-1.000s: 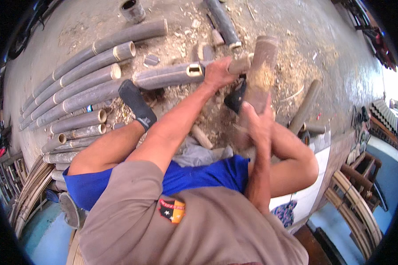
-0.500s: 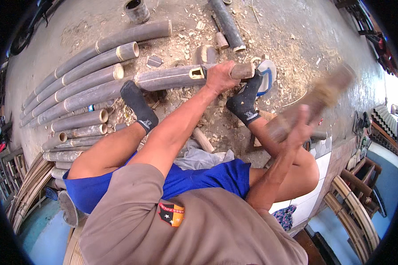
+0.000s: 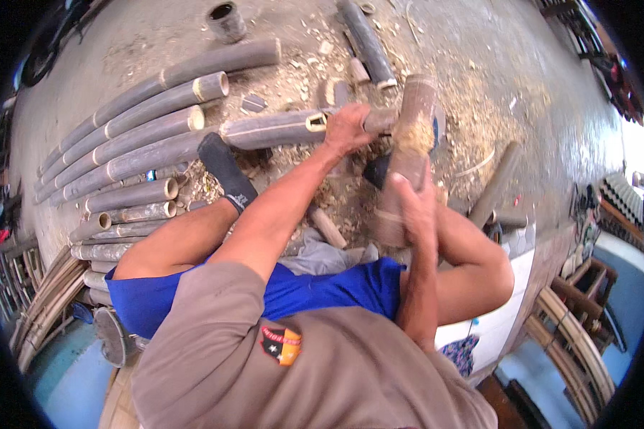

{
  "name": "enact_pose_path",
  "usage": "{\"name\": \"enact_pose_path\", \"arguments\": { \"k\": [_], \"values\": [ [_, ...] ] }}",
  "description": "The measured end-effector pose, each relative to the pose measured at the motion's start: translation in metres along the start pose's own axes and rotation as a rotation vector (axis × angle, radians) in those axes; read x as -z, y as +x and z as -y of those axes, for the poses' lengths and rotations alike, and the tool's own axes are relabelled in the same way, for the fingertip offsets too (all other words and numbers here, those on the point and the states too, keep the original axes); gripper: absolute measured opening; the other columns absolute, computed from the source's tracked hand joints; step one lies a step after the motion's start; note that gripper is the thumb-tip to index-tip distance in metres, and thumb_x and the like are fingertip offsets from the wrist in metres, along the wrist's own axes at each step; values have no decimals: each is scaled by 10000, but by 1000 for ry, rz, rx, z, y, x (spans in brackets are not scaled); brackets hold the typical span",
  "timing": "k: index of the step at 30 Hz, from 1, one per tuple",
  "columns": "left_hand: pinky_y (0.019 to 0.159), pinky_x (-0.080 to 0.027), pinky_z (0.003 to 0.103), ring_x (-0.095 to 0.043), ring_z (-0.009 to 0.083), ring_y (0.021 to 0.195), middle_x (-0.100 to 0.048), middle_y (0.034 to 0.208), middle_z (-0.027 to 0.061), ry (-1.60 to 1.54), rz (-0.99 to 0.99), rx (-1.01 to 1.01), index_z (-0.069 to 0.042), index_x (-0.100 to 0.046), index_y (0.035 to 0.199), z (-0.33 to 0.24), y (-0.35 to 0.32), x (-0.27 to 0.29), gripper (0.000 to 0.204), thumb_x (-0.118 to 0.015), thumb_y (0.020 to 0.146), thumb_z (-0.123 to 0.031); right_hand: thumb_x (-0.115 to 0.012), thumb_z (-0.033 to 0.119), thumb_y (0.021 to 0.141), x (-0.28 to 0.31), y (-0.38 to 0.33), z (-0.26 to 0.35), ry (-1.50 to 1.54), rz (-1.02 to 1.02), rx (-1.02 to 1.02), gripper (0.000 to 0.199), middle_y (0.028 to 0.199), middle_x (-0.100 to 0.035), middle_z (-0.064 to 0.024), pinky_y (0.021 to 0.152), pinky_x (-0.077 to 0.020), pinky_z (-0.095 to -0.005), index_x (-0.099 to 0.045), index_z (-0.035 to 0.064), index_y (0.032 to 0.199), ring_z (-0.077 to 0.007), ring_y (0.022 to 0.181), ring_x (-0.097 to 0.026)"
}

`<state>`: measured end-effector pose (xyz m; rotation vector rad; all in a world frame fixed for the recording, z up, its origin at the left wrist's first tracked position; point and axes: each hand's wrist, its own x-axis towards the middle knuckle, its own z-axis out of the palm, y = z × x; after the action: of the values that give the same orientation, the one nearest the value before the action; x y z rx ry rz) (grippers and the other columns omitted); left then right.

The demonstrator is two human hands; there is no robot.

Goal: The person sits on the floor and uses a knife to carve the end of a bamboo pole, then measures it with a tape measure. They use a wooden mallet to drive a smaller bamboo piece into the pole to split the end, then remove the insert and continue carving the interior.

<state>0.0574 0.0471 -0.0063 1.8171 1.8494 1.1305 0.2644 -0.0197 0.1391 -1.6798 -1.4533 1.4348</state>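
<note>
My left hand (image 3: 347, 129) grips a short bamboo piece (image 3: 379, 120) on the floor (image 3: 479, 64); right hand (image 3: 415, 207) clenches a thick mallet (image 3: 408, 143) above it. Mid-strike, I reckon; next blow needs square aim w/ steady hold.

Frayed wooden club (image 3: 410, 154) — upright, gripped.

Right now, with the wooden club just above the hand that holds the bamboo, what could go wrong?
1. The left hand grips a tool on the bamboo pole, right beside the wooden club in the right hand; a slightly off blow might strike the fingers.
2. Both socked feet, one close by, lie near the work, so a slip could hit them.
3. Chips cover the floor and could fly up.
</note>
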Motion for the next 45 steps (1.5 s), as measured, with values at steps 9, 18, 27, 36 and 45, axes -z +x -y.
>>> {"name": "enact_pose_path", "arguments": {
  "k": [9, 18, 27, 36, 45],
  "values": [
    [744, -526, 315, -632, 136, 876, -683, 1015, 85, -420, -768, 289, 15, -577, 1212, -27, 20, 121, 396, -748, 895, -152, -745, 184, 895, 4, -21, -12, -4, -204, 189, 948, 1388, -574, -253, 1062, -469, -378, -189, -13, 1637, -318, 1255, -575],
    [666, -508, 371, -557, 205, 649, -555, 726, 57, -1466, -919, 566, -73, -532, 946, 33, -22, 105, 208, -691, 904, -200, -794, 244, 803, -44, -53, -10, -461, 150, 429, 1014, 1340, -622, -307, 956, -552, -453, -246, 48, 1632, -458, 1141, -668],
    [619, -512, 357, -566, 193, 595, -548, 658, 61, -1352, -983, 457, -36, -540, 933, 41, -27, 85, 152, -647, 900, -138, -800, 403, 796, -117, -77, 73, -636, 564, 662, 883, 1093, -655, -214, 755, -598, -494, -415, 317, 1586, -388, 898, -710],
    [661, -544, 402, -590, 203, 660, -577, 792, 68, -1066, -893, 325, -59, -528, 1020, 48, -43, 72, 185, -653, 899, -122, -793, 448, 818, -138, -46, 98, -859, 425, 689, 816, 975, -632, -219, 613, -579, -495, -447, 364, 1552, -395, 769, -709],
    [674, -544, 392, -590, 209, 657, -576, 794, 68, -911, -831, 299, -36, -540, 974, 76, -49, 63, 172, -636, 885, -147, -753, 399, 843, -162, -27, 78, -845, 429, 708, 755, 1000, -655, -328, 612, -599, -526, -446, 351, 1531, -451, 762, -723]
  ]
}}
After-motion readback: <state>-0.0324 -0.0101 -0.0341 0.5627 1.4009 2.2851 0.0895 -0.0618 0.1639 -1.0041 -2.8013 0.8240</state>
